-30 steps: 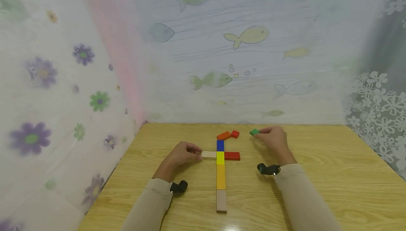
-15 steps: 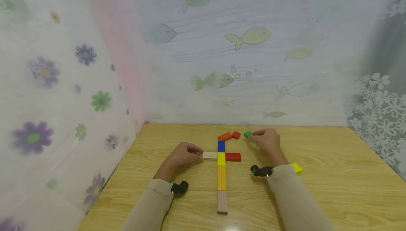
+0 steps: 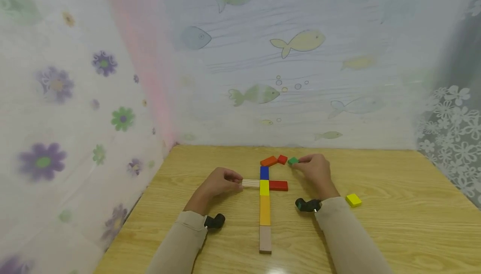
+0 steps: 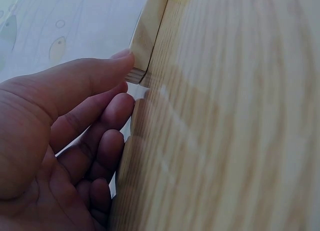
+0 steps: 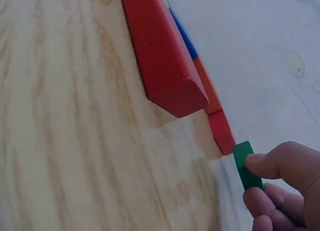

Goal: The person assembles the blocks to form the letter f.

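Observation:
My left hand (image 3: 218, 184) pinches the outer end of a plain wooden block (image 3: 251, 183) lying on the table; in the left wrist view its thumb is on the block's end (image 4: 146, 38). Between thumb and fingers of my right hand (image 3: 316, 173) is a small green block (image 3: 292, 161), right beside a small red block (image 3: 282, 159). That red block touches an orange block (image 3: 268, 161), slanting off the top of a column. Downward the column runs blue (image 3: 264, 173), yellow (image 3: 264, 187), orange-yellow (image 3: 264, 210) and brownish (image 3: 265, 239). A long red block (image 3: 278, 185) sticks out right.
A loose yellow block (image 3: 353, 200) lies on the wooden table (image 3: 394, 224) beside my right sleeve (image 3: 349, 232). Behind the table's far edge hangs a sheet with fish drawings (image 3: 293, 98); a flowered sheet (image 3: 75, 140) closes the left side.
My right hand has moved left with the green block, bringing it up to the small red block. The loose yellow block has come into view from behind the right arm. My left hand stays put.

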`<action>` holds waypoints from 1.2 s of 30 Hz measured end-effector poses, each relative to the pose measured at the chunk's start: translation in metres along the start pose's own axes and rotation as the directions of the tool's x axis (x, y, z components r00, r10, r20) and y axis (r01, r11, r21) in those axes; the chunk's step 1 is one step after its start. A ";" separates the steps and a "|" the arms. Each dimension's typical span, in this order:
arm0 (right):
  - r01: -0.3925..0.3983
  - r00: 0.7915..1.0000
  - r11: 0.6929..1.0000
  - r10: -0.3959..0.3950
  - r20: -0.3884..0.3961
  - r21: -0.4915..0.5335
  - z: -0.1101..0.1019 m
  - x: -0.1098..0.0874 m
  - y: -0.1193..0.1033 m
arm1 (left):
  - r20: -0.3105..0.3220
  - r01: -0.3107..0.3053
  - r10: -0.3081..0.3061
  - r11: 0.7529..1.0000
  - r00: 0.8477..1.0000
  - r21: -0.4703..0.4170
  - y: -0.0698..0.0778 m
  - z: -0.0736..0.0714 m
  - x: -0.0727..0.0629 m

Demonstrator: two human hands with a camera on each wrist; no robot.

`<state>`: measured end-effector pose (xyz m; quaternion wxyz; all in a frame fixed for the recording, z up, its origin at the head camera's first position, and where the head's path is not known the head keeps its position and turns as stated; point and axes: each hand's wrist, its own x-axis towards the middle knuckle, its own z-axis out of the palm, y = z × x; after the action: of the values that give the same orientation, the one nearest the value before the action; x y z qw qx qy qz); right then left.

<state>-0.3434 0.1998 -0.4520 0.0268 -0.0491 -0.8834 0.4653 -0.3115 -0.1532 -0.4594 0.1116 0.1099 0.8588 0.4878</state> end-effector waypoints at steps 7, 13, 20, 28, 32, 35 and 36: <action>0.015 1.000 0.999 -0.015 0.011 -0.042 0.004 -0.001 0.001 | -0.009 -0.001 0.002 1.000 1.000 0.014 -0.001 0.000 0.001; 0.015 1.000 0.998 -0.014 0.010 -0.065 0.006 -0.003 0.001 | -0.012 -0.002 0.003 1.000 1.000 0.021 -0.002 0.001 0.001; 0.018 1.000 0.997 -0.018 0.009 -0.080 0.008 -0.002 0.003 | -0.016 -0.002 0.002 1.000 1.000 0.019 0.000 0.001 0.000; 0.019 1.000 0.995 -0.019 0.000 -0.097 0.009 0.001 0.004 | -0.013 -0.011 0.011 1.000 1.000 0.024 0.002 0.000 -0.002; 0.013 1.000 0.995 -0.013 0.003 -0.103 0.009 0.000 0.003 | -0.013 -0.012 0.012 1.000 1.000 0.027 0.002 0.000 -0.001; 0.016 1.000 0.994 -0.016 0.003 -0.104 0.009 -0.001 0.001 | -0.013 -0.011 0.011 1.000 1.000 0.029 0.002 0.000 -0.001; 0.016 1.000 0.995 -0.016 0.003 -0.103 0.009 -0.001 0.001 | -0.013 -0.012 0.012 1.000 1.000 0.029 0.002 0.000 -0.001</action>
<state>-0.3431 0.1928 -0.4582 0.0270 -0.0431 -0.9066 0.4190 -0.3108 -0.1525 -0.4581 0.1016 0.1133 0.8658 0.4767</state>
